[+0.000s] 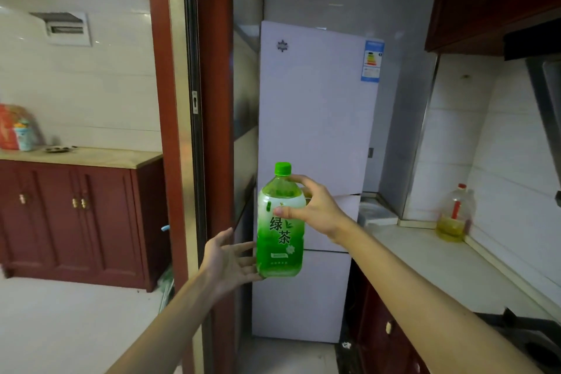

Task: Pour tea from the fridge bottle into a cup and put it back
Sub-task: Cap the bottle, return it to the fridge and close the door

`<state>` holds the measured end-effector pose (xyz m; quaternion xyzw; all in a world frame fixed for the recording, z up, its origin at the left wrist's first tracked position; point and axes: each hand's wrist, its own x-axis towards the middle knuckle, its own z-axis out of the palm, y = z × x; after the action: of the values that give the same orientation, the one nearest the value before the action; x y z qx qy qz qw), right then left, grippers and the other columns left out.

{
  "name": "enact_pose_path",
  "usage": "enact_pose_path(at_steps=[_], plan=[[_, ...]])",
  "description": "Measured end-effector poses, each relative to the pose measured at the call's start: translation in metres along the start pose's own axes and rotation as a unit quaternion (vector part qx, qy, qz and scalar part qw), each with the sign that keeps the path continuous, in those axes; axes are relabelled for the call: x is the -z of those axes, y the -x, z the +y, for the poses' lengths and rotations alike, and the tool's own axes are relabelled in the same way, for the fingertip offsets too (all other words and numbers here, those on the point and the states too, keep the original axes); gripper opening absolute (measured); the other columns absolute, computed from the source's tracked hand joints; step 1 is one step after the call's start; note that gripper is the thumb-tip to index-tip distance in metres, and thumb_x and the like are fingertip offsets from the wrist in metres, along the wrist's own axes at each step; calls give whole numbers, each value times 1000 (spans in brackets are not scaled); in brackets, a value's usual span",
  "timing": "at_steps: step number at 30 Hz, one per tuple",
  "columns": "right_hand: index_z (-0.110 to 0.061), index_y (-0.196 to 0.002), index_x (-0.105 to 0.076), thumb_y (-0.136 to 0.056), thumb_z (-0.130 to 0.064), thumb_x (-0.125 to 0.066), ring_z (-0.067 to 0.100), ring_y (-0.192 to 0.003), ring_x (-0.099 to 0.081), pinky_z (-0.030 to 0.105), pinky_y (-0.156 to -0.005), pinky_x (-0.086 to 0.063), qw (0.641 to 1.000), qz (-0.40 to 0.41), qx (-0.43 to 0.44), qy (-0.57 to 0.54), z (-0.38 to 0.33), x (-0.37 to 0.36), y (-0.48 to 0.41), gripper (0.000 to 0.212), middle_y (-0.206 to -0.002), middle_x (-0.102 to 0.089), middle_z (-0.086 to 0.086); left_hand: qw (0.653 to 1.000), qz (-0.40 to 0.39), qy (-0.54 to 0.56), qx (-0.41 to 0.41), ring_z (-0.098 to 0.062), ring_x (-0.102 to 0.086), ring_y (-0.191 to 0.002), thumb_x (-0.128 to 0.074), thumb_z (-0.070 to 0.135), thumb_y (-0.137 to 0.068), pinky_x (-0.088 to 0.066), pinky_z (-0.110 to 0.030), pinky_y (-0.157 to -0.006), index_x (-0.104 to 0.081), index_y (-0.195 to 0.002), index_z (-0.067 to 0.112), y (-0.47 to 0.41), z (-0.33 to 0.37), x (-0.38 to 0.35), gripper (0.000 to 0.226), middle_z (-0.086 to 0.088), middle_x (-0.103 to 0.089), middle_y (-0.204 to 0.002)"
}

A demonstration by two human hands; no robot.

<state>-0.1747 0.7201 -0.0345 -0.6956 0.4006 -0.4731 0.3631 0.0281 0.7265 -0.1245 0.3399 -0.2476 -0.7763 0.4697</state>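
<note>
Gripping the capped tea bottle (pixel 280 222) upright, right hand (pixel 315 206) wraps its shoulder; left hand (pixel 230 255), spread open, waits beneath as support

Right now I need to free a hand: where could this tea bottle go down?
The pale counter is bare between the fridge and the oil bottle. Its near end meets the dark stove.

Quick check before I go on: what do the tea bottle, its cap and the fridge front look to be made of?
Tea bottle: looks like clear thin plastic under a glossy green printed wrap; liquid shows through near the shoulder. Cap: opaque green plastic, apparently ribbed. Fridge: smooth, pale, slightly glossy door panels with soft reflections, either painted metal or glass-faced; I cannot tell which. The right hand grips the bottle's upper part.
</note>
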Motion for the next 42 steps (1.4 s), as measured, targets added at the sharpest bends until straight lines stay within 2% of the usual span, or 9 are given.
enact_pose_path(at_steps=[5,7,9,17,23,28,34,38,42], plan=[[-17,-125,-58,-68,-6,-87,14,-96,-70,29,-81,-58,1000,-28,11,-7,24,13,-53,65,-107,-72,4,999,28,-13,-20,-56,-51,-118,-39,49,-94,-42,-64,-92,-31,-146,-6,-41,18,-8,75,-43,-44,-134],[-17,-126,-58,-66,-8,-88,16,-97,-70,31,-83,-59,999,-39,15,-6,33,18,-73,68,-108,-72,4,999,35,-12,-27,-56,-50,-119,-38,49,-94,-38,-66,-99,-32,-145,-8,-59,22,-9,76,-43,-45,-134],[-17,-128,-57,-66,-10,-89,16,-99,-69,30,-83,-58,999,-51,16,-3,42,23,-91,71,-109,-72,3,999,39,-7,-35,-56,-49,-120,-38,49,-94,-32,-68,-105,-32,-145,-8,-75,26,-10,77,-42,-46,-134],[-18,-130,-55,-67,-14,-89,12,-97,-69,24,-78,-58,996,-91,10,-10,74,31,-142,72,-111,-70,3,996,77,9,-45,-55,-47,-121,-37,48,-96,-33,-68,-103,-34,-143,-7,-114,38,-11,73,-40,-45,-135],[-18,-133,-53,-67,-16,-89,10,-98,-68,19,-74,-56,994,-111,0,-8,95,25,-178,75,-113,-68,1,994,102,18,-45,-55,-51,-117,-38,46,-96,-45,-63,-82,-35,-143,-7,-140,52,0,71,-41,-47,-131],[-17,-133,-52,-67,-17,-89,9,-100,-67,18,-74,-55,993,-120,-7,-3,113,17,-213,76,-116,-67,1,993,110,26,-43,-55,-50,-118,-39,46,-96,-45,-64,-83,-34,-143,-7,-174,70,18,72,-41,-46,-133],[-17,-131,-54,-68,-9,-87,4,-90,-68,17,-70,-54,994,-113,-14,-3,134,10,-272,71,-109,-68,0,993,107,30,-40,-55,-53,-115,-39,48,-95,-48,-62,-82,-36,-142,-8,-228,106,39,73,-41,-50,-129],[-17,-128,-56,-67,-12,-89,13,-103,-66,23,-80,-56,994,-107,-7,11,148,3,-316,70,-114,-68,3,993,103,45,-36,-55,-53,-116,-38,49,-94,-46,-61,-85,-36,-142,-9,-264,131,50,75,-41,-50,-129],[-17,-127,-57,-67,-10,-88,8,-100,-65,21,-79,-55,995,-103,-14,7,161,-1,-348,68,-112,-67,0,994,96,52,-20,-55,-50,-117,-37,48,-95,-46,-60,-77,-35,-141,-10,-293,153,56,74,-42,-47,-132]])
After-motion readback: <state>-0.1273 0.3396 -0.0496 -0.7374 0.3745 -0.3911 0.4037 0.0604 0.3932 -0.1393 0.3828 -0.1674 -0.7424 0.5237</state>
